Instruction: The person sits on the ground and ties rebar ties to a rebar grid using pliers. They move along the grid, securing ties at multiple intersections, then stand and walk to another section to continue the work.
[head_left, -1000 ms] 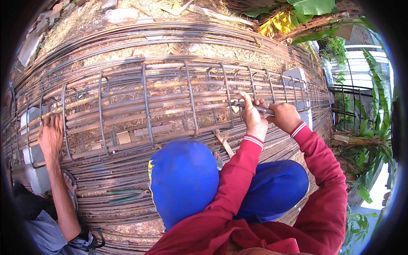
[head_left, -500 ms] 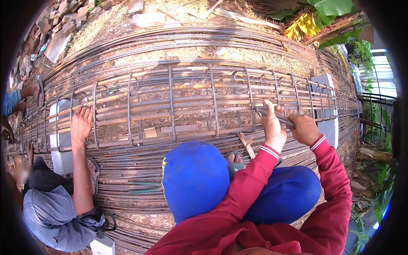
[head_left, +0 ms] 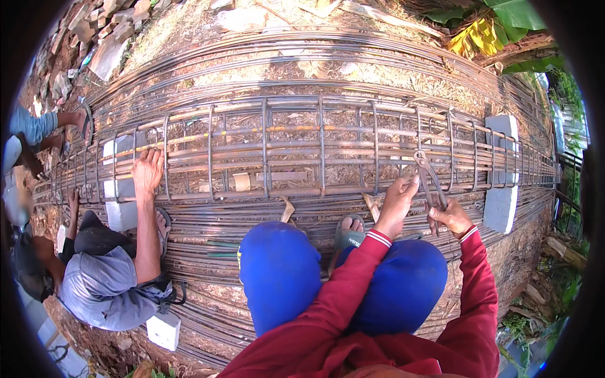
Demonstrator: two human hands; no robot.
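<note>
Bare earth strewn with dry leaves and long bundles of steel rods lay under a long rebar cage [head_left: 290, 151] that ran across the ground from left to right. At its near edge, the right hand [head_left: 451, 217] had its fingers clenched around the handles of a pair of pincers [head_left: 430, 183], whose head reached up to a cage bar. Just beside it, the left hand [head_left: 398, 203] rested on the lower cage bar, fingers curled over it by the pincer head; whether they pinched anything small could not be told. Both arms wore red sleeves [head_left: 353, 277], and the knees below were in blue trousers [head_left: 280, 271], with a sandalled foot [head_left: 348, 228] between them on the rods. Pale concrete blocks [head_left: 501, 201] propped the cage to the right. Well apart on the left, another person's hand [head_left: 147, 171] gripped the cage beside a second block [head_left: 120, 214].
</note>
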